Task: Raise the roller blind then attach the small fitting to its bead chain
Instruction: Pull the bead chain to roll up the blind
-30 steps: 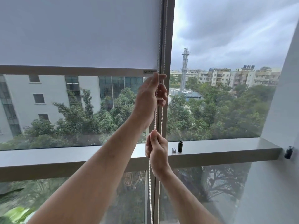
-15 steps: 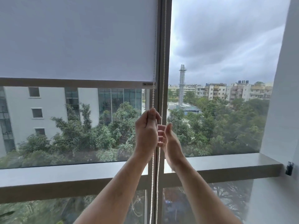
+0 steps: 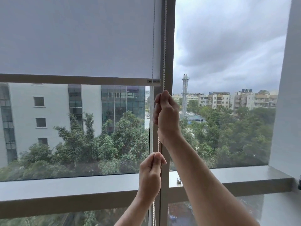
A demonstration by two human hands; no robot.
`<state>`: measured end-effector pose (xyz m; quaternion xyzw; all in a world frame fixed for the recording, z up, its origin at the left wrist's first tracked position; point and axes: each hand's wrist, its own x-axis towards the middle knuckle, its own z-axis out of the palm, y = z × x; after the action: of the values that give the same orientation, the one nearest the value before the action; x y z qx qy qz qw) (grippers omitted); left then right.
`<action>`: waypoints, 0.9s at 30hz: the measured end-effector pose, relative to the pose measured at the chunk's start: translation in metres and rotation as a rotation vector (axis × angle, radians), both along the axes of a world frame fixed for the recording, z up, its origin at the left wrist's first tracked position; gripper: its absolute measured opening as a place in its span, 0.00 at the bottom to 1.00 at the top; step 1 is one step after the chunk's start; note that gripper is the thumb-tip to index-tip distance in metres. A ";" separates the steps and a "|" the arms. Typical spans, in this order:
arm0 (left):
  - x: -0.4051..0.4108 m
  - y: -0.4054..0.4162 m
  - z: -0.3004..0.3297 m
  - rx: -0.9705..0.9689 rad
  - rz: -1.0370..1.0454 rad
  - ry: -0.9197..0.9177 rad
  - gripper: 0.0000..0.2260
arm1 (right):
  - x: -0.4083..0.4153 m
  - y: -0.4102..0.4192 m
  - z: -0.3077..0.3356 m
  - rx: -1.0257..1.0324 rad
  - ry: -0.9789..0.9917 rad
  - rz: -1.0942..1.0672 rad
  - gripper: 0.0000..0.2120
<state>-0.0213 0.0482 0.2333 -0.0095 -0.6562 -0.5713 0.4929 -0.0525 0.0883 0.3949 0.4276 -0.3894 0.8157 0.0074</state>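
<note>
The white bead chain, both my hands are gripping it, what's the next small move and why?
Probably pull down with the upper right hand, then let the lower left hand reach up for a fresh grip. The white bead chain is held by both, and the pale grey roller blind's bottom bar covers roughly the window's upper third, so raising isn't finished.

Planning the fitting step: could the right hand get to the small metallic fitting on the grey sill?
Probably yes, once it lets go: the right hand grips the white bead chain; the fitting lies uncovered beside that forearm.
</note>
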 end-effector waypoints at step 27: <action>0.011 0.040 0.210 -0.034 0.141 0.176 0.19 | 0.015 0.007 -0.090 0.061 0.076 -0.173 0.17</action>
<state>-0.0100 0.0880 0.4431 -0.0218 -0.6190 -0.5211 0.5873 -0.0372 0.0957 0.3050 0.4229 -0.4492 0.7830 0.0796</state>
